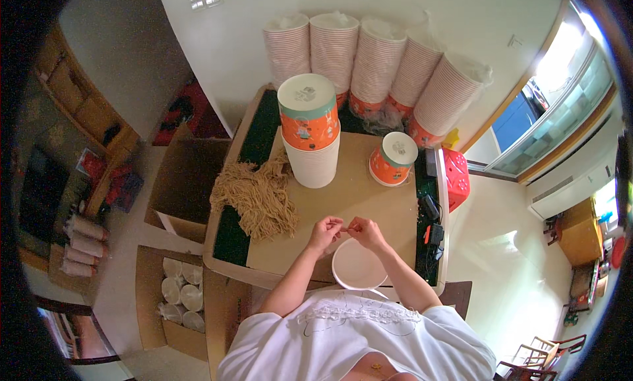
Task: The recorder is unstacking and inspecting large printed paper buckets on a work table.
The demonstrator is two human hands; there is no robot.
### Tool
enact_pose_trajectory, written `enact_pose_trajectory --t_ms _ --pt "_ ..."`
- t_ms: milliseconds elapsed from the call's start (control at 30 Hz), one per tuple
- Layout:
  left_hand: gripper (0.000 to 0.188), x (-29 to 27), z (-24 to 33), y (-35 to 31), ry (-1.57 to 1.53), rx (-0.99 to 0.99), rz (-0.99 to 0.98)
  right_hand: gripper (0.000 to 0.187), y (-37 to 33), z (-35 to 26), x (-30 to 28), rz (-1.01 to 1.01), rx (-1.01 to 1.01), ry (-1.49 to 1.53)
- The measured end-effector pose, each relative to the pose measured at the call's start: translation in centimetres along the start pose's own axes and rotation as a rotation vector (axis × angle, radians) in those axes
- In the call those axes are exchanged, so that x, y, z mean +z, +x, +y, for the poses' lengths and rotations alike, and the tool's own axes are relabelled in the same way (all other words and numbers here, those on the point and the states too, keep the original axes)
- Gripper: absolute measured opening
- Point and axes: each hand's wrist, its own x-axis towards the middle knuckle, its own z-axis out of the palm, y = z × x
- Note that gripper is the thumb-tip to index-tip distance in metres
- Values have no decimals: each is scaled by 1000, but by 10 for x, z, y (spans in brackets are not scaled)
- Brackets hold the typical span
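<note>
My left hand (pixel 325 233) and my right hand (pixel 367 232) meet above the near part of the table. The fingers of both are pinched together at the tips; whatever they hold is too small to make out. Just below them a white paper bucket (pixel 359 265) stands with its mouth up, close to my body. To the left lies a loose pile of brown cord strands (pixel 257 200). Beyond my hands rises a stack of paper buckets (pixel 310 130), white below and orange with a green band on top. A single upside-down orange bucket (pixel 393 160) stands at the right.
Tall plastic-wrapped bucket stacks (pixel 376 61) line the wall behind the table (pixel 356 203). Black adapters (pixel 432 206) and a red stool (pixel 457 176) are at the right. Left of the table are an open carton (pixel 178 183) and another carton (pixel 150 302) of wrapped stacks.
</note>
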Motion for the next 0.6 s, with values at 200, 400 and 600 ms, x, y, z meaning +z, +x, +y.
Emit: enact_pose_trajectory --t_ms 200,400,600 --pt "13 -4 -2 -2 -18 -88 -32 10 -4 -8 -3 16 -20 -43" --pt "13 3 10 -9 57 -95 -56 11 -6 -7 -3 36 -20 -97" --pt "11 6 8 -7 109 -22 -33 11 -6 -10 -3 10 -23 -146"
